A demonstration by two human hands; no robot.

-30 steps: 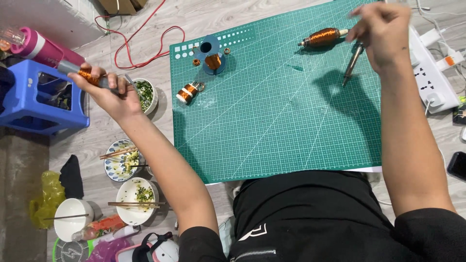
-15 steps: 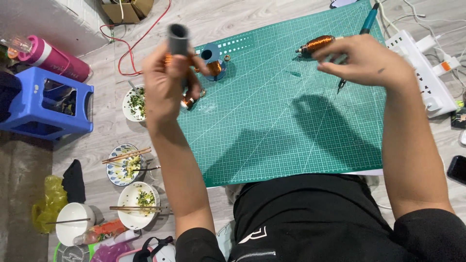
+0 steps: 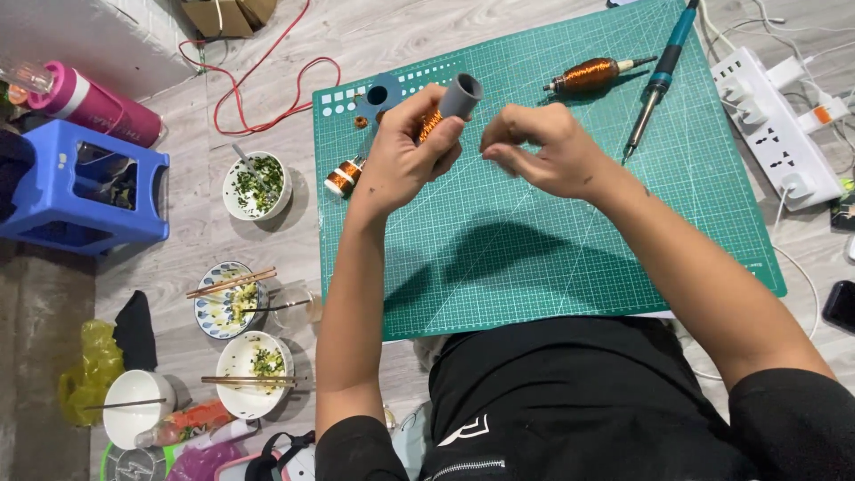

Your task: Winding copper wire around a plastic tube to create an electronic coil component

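Above the middle of the green cutting mat [image 3: 552,240], seen from my head camera, my left hand [image 3: 401,160] is wrapped tight around a grey tube [image 3: 450,105] wound with copper wire, its open grey end tilted toward the upper right of the frame. Just beside it, my right hand [image 3: 548,150] has thumb and fingertips pinched together near the tube's end; whatever strand sits between them is too fine to make out, so I cannot tell what that pinch holds.

On the mat's upper right lies a second copper-wound coil [image 3: 588,75] on its side, and near it a blue-handled soldering iron [image 3: 661,76] with its tip pointing down the frame. At the mat's upper left, a small copper spool [image 3: 341,177] rests near the edge, partly behind my left wrist.

Off the mat, at the right edge of the frame, a white power strip [image 3: 770,116] lies on the floor. At the left stand a blue plastic stool [image 3: 85,189] and a pink bottle [image 3: 93,105] lying on its side. Bowls with chopsticks [image 3: 233,287] sit at the lower left, and a bowl of chopped greens [image 3: 257,184] sits just beside the mat's left edge. A red cable [image 3: 258,98] loops across the floor at the top.
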